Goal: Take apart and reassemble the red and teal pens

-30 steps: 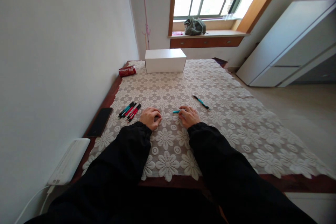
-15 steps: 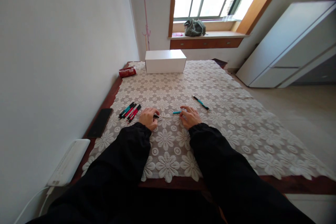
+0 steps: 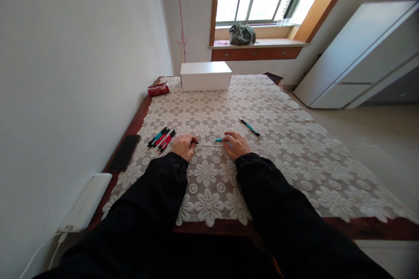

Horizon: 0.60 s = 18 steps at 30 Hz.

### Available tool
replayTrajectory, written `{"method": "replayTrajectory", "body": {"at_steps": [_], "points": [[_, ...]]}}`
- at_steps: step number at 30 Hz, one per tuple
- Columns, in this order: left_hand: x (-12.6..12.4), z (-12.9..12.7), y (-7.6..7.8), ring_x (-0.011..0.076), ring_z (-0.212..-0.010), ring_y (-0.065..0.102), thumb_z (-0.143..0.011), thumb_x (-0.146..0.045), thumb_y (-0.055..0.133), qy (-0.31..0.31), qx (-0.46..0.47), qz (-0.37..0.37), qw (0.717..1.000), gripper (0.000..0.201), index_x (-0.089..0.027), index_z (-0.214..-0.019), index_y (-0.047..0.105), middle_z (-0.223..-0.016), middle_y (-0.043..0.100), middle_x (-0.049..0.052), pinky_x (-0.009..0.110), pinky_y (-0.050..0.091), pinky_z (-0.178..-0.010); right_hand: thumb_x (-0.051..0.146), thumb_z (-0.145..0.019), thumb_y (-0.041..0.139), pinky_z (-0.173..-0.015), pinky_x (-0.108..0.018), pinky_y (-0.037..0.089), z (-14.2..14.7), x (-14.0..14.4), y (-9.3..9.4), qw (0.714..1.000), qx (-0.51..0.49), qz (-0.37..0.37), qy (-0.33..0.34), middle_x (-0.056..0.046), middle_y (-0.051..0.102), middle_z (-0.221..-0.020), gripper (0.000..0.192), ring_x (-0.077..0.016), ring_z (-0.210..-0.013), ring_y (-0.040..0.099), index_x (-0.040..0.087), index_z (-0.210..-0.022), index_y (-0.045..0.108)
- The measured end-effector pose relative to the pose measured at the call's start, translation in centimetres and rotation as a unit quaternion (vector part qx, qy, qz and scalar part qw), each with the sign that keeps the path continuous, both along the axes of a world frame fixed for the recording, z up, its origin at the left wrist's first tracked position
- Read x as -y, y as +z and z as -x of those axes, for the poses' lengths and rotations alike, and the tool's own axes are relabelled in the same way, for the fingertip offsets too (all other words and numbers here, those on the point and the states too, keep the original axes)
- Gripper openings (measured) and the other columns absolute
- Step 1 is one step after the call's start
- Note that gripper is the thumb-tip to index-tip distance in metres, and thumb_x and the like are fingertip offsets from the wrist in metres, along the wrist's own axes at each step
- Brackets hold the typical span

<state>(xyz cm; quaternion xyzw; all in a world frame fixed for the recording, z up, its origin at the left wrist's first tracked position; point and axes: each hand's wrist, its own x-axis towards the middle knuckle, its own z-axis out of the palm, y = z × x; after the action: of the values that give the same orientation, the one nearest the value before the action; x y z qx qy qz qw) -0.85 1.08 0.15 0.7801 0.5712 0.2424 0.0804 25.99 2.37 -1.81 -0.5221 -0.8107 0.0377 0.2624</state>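
Note:
My left hand [image 3: 183, 146] is closed, thumb and fingers pinching a small black pen part [image 3: 195, 142] that points right. Just right of it, a thin whitish pen refill [image 3: 212, 145] runs sideways to the fingertips of my right hand [image 3: 236, 144]. That hand is curled, with a teal pen barrel [image 3: 218, 140] sticking out leftward from under its fingers. The barrel's other end is hidden. Beyond my right hand lies a teal and black pen [image 3: 249, 127]. Several teal, red and black pens [image 3: 162, 138] form a group left of my left hand.
A lace tablecloth [image 3: 209, 205] covers the wooden table. At the left edge are a dark phone [image 3: 124, 152] and a white power bank [image 3: 87, 202] with a cable. Toward the back stand a white box [image 3: 205, 79] and a red packet [image 3: 158, 89].
The fingers of my left hand have drawn closer around the black pen part, and the hand has shifted slightly left. My right hand has stayed nearly still.

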Motion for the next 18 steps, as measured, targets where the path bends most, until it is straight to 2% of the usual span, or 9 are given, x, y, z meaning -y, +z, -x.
{"method": "replayTrajectory", "body": {"at_steps": [5, 10, 18], "points": [[-0.09, 0.03, 0.07, 0.0259, -0.099, 0.059, -0.083, -0.019, 0.057, 0.010, -0.013, -0.002, 1.000, 0.009, -0.023, -0.089, 0.062, -0.097, 0.069, 0.006, 0.040, 0.043, -0.085, 0.019, -0.081, 0.059, -0.098, -0.045, 0.043, -0.13, -0.21, -0.25, 1.000, -0.004, 0.000, 0.001, -0.006, 0.060, -0.124, 0.021, -0.0273, -0.114, 0.053, 0.024, -0.100, 0.068], [-0.05, 0.01, 0.09, 0.0257, -0.100, 0.058, -0.082, -0.016, 0.057, 0.024, -0.020, -0.009, 0.999, 0.010, -0.023, -0.088, 0.061, -0.097, 0.068, 0.006, 0.039, 0.043, -0.085, 0.026, -0.083, 0.062, -0.099, -0.047, 0.043, 0.09, 0.01, -0.11, 1.000, -0.003, -0.009, 0.020, -0.005, 0.059, -0.126, 0.013, -0.0279, -0.117, 0.051, 0.026, -0.093, 0.070], [-0.19, 0.13, -0.25, 0.0258, -0.099, 0.059, -0.083, -0.017, 0.058, 0.024, -0.022, 0.001, 0.999, 0.009, -0.023, -0.088, 0.062, -0.096, 0.069, 0.005, 0.040, 0.042, -0.084, 0.022, -0.084, 0.063, -0.099, -0.046, 0.044, 0.08, -0.20, -0.28, 0.999, -0.009, -0.001, 0.038, -0.005, 0.060, -0.125, 0.007, -0.0271, -0.115, 0.053, 0.025, -0.083, 0.069]]}}
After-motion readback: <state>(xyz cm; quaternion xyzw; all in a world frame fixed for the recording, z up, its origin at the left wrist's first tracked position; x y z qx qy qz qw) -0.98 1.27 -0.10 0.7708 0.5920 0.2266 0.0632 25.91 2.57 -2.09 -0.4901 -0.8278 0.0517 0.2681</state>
